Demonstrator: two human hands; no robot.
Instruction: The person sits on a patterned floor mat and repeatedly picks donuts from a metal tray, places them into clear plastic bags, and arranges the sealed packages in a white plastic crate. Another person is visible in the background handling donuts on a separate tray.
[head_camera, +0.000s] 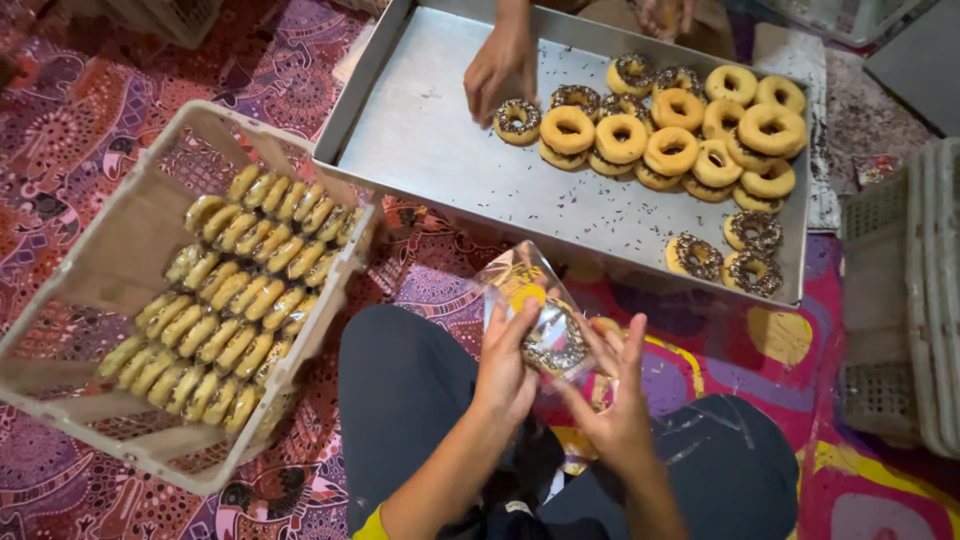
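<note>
Head view: a crate (150, 330) of bagged donuts is sitting at left. The left hand (503, 372) is pinching the clear bag (520, 290), and the right hand (617, 398), fingers spread, is propping the sprinkled donut (553, 342) inside it above the lap. Soft, light and crushable, with a slippery film, it is best gripped by its rim. Another person's hand (500, 65) is reaching into the tray (440, 140).

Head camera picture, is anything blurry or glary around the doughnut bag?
Head view: the clear bag catches soft glare; the left hand and right hand look sharp; the metal tray shines dully; the frame edges bend slightly.
</note>
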